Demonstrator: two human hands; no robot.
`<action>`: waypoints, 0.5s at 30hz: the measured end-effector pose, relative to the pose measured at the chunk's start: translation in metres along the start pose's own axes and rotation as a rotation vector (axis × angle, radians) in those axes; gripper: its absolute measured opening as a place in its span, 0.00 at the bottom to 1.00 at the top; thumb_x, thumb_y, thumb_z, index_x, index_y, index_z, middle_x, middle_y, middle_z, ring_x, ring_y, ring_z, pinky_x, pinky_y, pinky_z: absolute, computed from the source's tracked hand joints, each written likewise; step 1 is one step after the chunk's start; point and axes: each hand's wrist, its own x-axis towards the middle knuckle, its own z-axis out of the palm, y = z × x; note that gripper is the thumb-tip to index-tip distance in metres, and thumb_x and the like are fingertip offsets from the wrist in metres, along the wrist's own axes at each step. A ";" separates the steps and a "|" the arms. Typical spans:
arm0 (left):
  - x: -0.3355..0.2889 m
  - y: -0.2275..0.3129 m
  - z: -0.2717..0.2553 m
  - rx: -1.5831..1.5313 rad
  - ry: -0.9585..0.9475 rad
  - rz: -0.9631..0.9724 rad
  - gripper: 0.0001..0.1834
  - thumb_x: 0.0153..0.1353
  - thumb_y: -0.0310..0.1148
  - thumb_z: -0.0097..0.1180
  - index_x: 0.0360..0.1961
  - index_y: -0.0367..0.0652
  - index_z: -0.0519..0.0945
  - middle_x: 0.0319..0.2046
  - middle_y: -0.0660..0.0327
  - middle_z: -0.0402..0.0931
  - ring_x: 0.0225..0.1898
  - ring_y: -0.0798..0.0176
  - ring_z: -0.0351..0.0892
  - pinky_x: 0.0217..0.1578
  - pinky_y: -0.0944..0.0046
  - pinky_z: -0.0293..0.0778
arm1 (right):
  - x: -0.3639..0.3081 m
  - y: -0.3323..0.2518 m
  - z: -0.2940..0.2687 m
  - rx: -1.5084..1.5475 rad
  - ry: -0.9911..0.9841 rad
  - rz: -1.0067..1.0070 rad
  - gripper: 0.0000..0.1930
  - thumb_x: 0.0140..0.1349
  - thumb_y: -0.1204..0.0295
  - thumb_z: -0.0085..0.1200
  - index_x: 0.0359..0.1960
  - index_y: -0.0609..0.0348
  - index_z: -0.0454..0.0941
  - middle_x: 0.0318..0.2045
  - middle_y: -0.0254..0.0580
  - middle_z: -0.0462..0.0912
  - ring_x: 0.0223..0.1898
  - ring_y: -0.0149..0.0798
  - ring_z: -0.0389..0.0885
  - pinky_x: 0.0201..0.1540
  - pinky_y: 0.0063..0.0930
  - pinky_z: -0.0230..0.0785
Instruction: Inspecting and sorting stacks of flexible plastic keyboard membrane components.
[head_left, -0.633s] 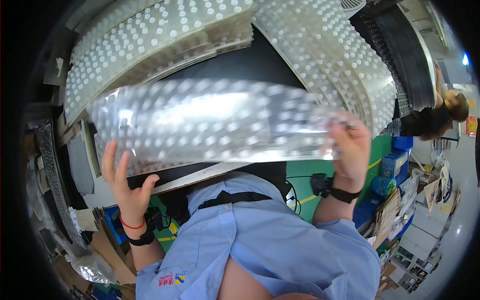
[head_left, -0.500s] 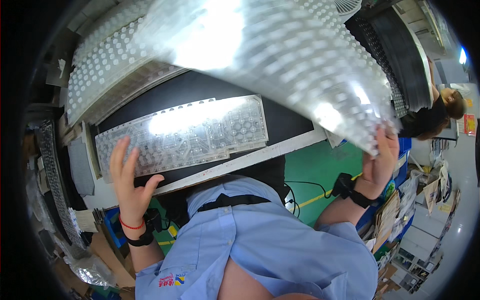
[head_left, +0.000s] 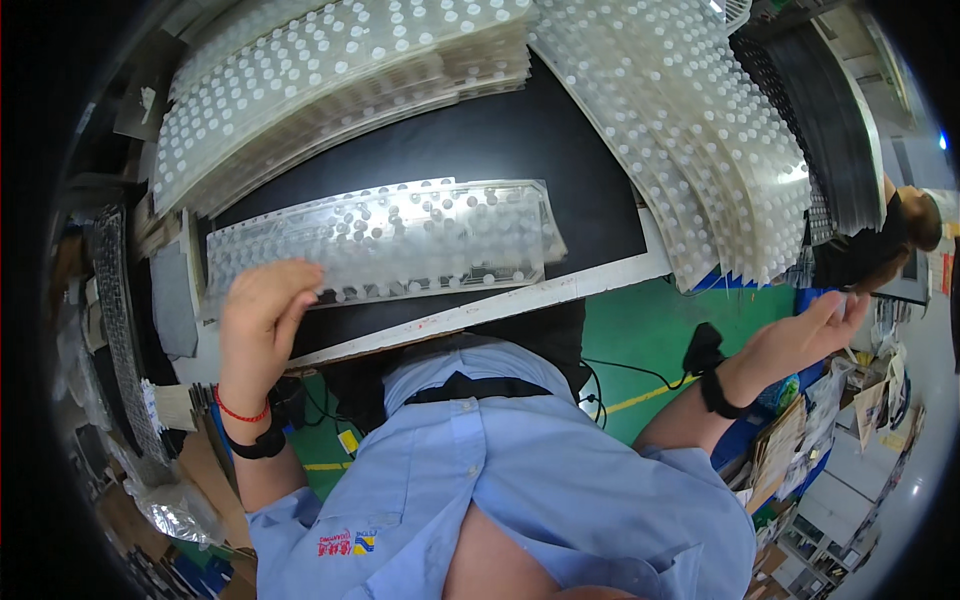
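On the black work surface lies a long clear plastic sheet (head_left: 400, 245) with round dots, overlapping another clear sheet that shows at its right end. My left hand (head_left: 262, 315) is at the near left end of these sheets, fingers bent and thumb drawn in against them. What it pinches, if anything, is hidden. Off the table to the right, my right hand (head_left: 800, 338) is empty, its fingers loosely stretched out. Nearest to it is a fanned stack of clear dotted sheets (head_left: 690, 140), overhanging the table's right side.
Another thick pile of dotted sheets (head_left: 330, 70) stands along the back left. Dark sheets (head_left: 835, 120) are stacked at the far right, near another person (head_left: 890, 235). A white edge strip (head_left: 480, 318) borders the table's front. Cables hang above the green floor (head_left: 640, 340).
The large sheet in my right hand has been let go and rests on the right stack; that hand moved outward. My left hand has closed. A dotted sheet now covers the one on the table.
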 end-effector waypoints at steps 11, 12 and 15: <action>0.029 0.038 -0.063 0.316 0.169 0.232 0.08 0.51 0.27 0.61 0.34 0.39 0.80 0.23 0.59 0.73 0.25 0.57 0.70 0.30 0.61 0.63 | -0.109 -0.059 0.077 0.934 -1.137 0.247 0.39 0.56 0.49 0.64 0.61 0.63 0.67 0.56 0.47 0.74 0.58 0.38 0.72 0.55 0.32 0.66; 0.028 0.034 -0.060 0.279 0.119 0.151 0.07 0.53 0.26 0.60 0.35 0.39 0.80 0.22 0.59 0.73 0.23 0.56 0.70 0.29 0.61 0.62 | -0.112 -0.057 0.078 0.859 -1.281 0.431 0.27 0.61 0.55 0.61 0.53 0.64 0.72 0.47 0.42 0.78 0.49 0.33 0.75 0.49 0.27 0.67; 0.029 0.015 -0.048 0.249 0.072 0.087 0.07 0.55 0.26 0.59 0.36 0.39 0.80 0.22 0.58 0.74 0.25 0.54 0.72 0.30 0.61 0.63 | -0.124 -0.068 0.084 0.809 -1.310 0.570 0.13 0.69 0.68 0.51 0.32 0.65 0.79 0.25 0.29 0.79 0.28 0.22 0.75 0.32 0.15 0.65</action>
